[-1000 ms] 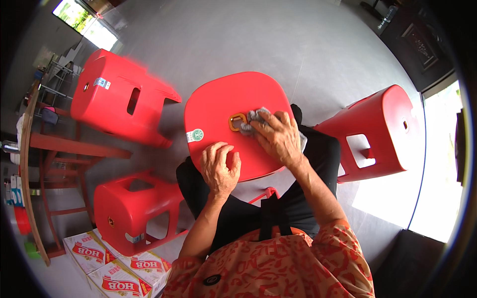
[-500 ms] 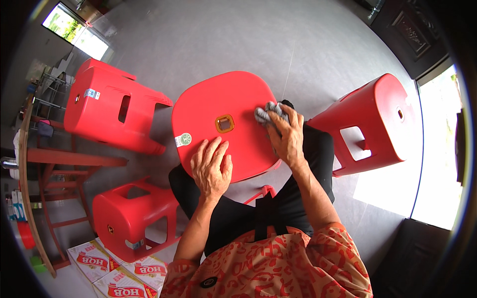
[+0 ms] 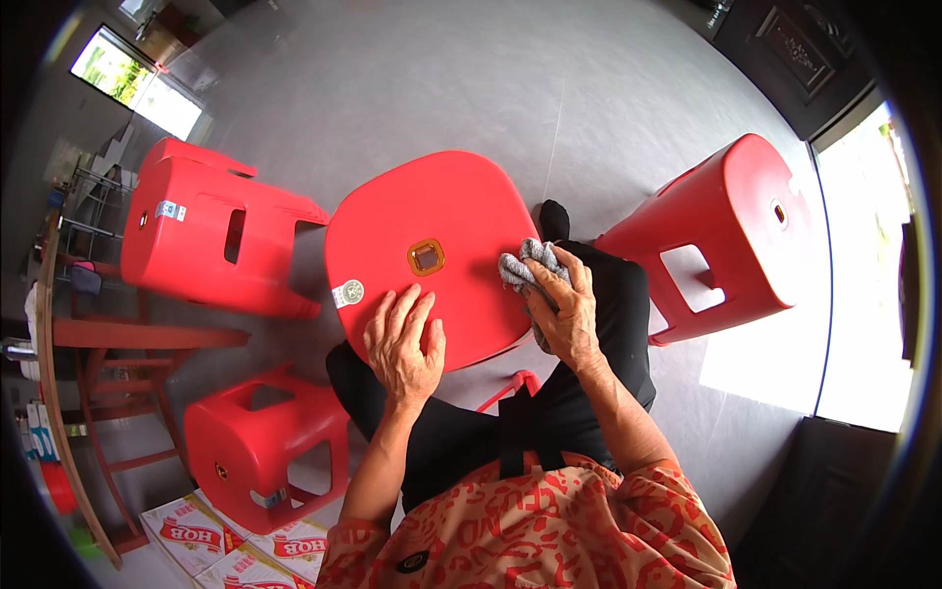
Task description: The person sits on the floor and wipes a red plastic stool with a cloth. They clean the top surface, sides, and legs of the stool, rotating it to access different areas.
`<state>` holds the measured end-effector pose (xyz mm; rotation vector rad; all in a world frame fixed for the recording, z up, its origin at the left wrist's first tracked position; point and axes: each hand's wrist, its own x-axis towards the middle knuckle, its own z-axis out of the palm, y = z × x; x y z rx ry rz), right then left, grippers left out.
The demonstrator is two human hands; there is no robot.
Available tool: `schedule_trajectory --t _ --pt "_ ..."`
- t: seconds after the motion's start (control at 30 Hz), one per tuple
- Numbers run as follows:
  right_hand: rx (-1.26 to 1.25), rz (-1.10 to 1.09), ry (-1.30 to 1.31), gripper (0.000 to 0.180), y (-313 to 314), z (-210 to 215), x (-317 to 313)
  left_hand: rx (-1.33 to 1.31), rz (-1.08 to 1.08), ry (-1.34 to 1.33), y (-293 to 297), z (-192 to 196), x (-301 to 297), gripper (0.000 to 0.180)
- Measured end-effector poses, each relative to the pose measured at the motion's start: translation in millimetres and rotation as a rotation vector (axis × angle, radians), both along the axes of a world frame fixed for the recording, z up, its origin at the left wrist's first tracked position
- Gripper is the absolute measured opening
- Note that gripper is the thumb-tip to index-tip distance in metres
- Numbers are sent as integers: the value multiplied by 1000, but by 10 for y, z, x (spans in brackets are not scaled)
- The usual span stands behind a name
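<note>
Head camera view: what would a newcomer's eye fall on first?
Probably the bright red seat in the middle, with its orange-rimmed hole. The left hand rests on its near left part, while the right hand holds a bunched grey cloth at its right edge. Around it show an upper-left stool, a lower-left stool and a right-side stool, all red.

Glare whitens the right-hand doorway (image 3: 863, 285); dark fisheye edges bend.

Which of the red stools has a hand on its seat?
The middle stool: the left hand rests on it, and the right hand holds a grey cloth at its edge. No hand touches the left stools or the right stool.
</note>
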<state>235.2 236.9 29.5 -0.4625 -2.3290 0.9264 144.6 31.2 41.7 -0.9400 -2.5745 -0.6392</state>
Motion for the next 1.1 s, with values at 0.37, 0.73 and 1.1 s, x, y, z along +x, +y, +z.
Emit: schedule_trajectory --t 0.37,0.73,1.1 --pt "-133 62 -46 35 496 -100 -973 -29 12 -7 -2 30 24 32" --pt "-622 207 -96 37 583 162 -975 6 27 16 3 27 17 33" --pt "-173 34 -82 48 218 -97 -88 -4 16 3 11 27 18 33"
